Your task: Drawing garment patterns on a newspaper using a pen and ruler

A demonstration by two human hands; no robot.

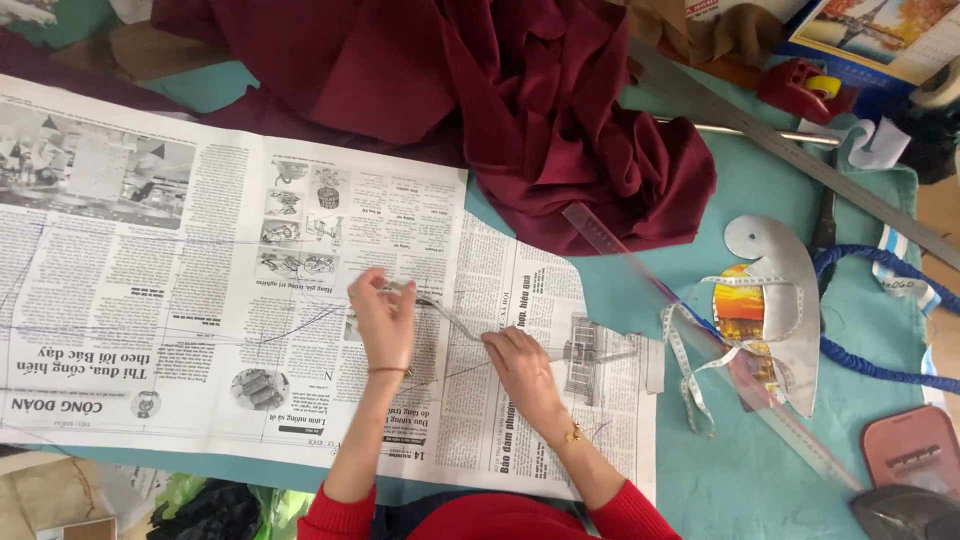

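**Two hands working a curved ruler over newsprint**

Two hands are pressing down on the spread sheets of black-and-white newspaper (200, 290) that are covering the teal-clothed bench (760, 470). I am seeing the left hand (383, 318) pinching, fingers narrowed, something small that I cannot make out at one end of a thin, clear, curved plastic ruler (455, 322), while the right hand (522, 365) is lying flat, fingers together, holding the ruler's other part against the paper. Faint pen lines are crossing the newsprint beside them. A heap of dark maroon fabric (520, 110) is lying just beyond the paper. To the right, a long clear straight ruler (700, 350) is slanting across the bench, with a white measuring tape (690, 370) looping over it near a grey metal curved template (790, 300).
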